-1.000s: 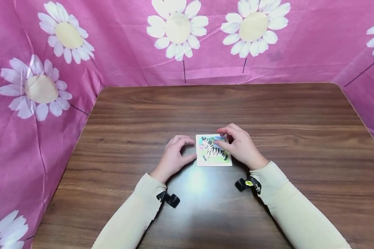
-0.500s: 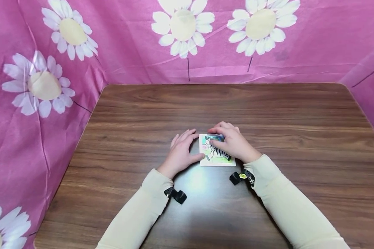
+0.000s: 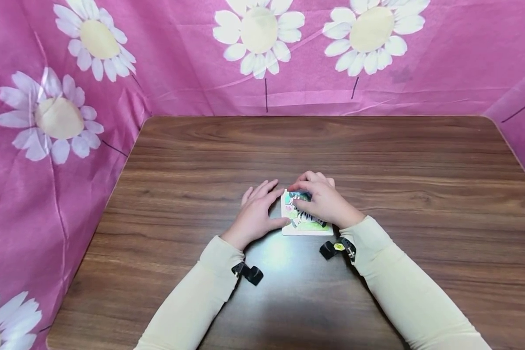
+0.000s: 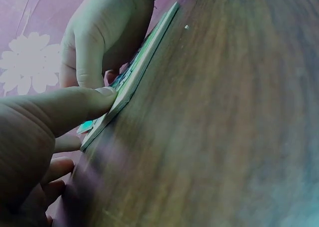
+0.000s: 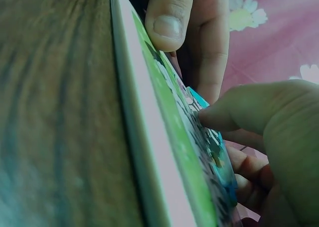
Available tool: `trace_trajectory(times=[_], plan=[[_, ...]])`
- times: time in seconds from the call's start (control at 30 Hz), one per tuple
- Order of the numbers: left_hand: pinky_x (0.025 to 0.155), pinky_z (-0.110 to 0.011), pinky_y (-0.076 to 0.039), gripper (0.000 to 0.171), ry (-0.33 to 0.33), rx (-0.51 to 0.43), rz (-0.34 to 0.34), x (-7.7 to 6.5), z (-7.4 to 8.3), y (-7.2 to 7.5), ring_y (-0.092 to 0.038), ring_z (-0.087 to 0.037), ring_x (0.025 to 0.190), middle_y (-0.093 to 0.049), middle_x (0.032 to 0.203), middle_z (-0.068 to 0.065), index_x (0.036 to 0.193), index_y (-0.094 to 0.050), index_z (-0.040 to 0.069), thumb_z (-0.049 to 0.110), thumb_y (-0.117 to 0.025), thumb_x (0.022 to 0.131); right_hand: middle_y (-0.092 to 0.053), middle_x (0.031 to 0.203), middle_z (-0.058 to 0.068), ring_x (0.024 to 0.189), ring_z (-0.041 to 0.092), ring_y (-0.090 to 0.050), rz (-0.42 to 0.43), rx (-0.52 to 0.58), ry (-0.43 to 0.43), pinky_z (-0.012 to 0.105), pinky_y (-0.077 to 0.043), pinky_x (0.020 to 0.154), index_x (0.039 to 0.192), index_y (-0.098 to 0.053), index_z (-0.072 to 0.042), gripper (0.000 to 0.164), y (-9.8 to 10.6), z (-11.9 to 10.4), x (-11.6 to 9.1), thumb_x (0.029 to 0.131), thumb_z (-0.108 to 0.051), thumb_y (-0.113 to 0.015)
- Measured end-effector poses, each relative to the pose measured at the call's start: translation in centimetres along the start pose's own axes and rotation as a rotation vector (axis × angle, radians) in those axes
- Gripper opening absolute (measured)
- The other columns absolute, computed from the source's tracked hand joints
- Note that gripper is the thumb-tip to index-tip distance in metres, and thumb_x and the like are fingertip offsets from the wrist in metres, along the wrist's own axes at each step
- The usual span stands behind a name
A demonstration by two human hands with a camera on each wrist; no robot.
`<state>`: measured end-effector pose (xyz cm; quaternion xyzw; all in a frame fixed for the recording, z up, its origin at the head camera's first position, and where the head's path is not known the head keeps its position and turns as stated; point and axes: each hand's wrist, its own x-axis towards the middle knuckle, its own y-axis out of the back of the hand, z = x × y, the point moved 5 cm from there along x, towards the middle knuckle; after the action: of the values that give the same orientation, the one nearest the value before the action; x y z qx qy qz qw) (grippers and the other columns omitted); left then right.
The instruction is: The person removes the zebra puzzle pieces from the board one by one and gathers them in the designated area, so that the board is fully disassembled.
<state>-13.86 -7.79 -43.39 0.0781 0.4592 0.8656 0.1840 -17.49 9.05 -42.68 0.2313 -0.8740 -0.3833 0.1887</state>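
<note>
A small square jigsaw puzzle (image 3: 307,232) with a zebra picture and pale border lies flat on the table. From its left side my left hand (image 3: 256,214) steadies it, thumb on the border and fingers fairly straight, the index finger by the far left corner. My right hand (image 3: 325,200) reaches over the picture, thumb and forefinger pinching a puzzle piece in its upper part. A teal edge of that piece (image 5: 197,98) stands up from the board in the right wrist view. The right fingers hide much of the zebra.
The brown wood-grain table (image 3: 376,155) extends around the puzzle on all sides. Pink cloth (image 3: 175,63) with large white daisies hangs behind the table and along its sides. Each wrist carries a black strap-on camera (image 3: 253,275).
My left hand has moved onto the puzzle's left border and its fingers have straightened. The right hand has shifted left across the picture, and a piece edge now sticks up at the upper left.
</note>
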Motion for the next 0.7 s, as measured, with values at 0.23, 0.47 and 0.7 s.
trace_trajectory(times=[0.23, 0.47, 0.7], plan=[[0.121, -0.053, -0.01, 0.075, 0.001, -0.006, 0.004, -0.2, 0.11, 0.12, -0.024, -0.026, 0.151, -0.038, 0.159, -0.005, 0.145, -0.055, 0.014, 0.042, -0.081, 0.08, -0.062, 0.112, 0.004, 0.106, 0.027, -0.05, 0.033, 0.012, 0.04, 0.048, -0.028, 0.087, 0.112, -0.073, -0.015, 0.025, 0.03, 0.01, -0.15, 0.087, -0.015, -0.074], [0.121, -0.054, -0.01, 0.075, -0.004, -0.01, 0.016, -0.18, 0.24, 0.27, -0.025, -0.026, 0.15, -0.039, 0.159, -0.005, 0.144, -0.055, 0.013, 0.042, -0.082, 0.08, -0.065, 0.114, 0.001, 0.109, 0.026, -0.052, 0.03, 0.07, 0.075, 0.046, -0.027, 0.088, 0.109, -0.071, -0.013, 0.022, 0.36, 0.19, -0.11, 0.088, -0.015, -0.076], [0.121, -0.053, -0.01, 0.076, -0.005, -0.001, 0.009, -0.06, 0.19, 0.15, -0.024, -0.026, 0.151, -0.038, 0.159, -0.005, 0.145, -0.054, 0.012, 0.042, -0.082, 0.08, -0.067, 0.111, -0.002, 0.11, 0.021, -0.054, 0.022, 0.169, 0.059, 0.045, -0.026, 0.092, 0.099, -0.069, -0.018, 0.017, 0.51, 0.66, -0.03, 0.086, -0.012, -0.078]])
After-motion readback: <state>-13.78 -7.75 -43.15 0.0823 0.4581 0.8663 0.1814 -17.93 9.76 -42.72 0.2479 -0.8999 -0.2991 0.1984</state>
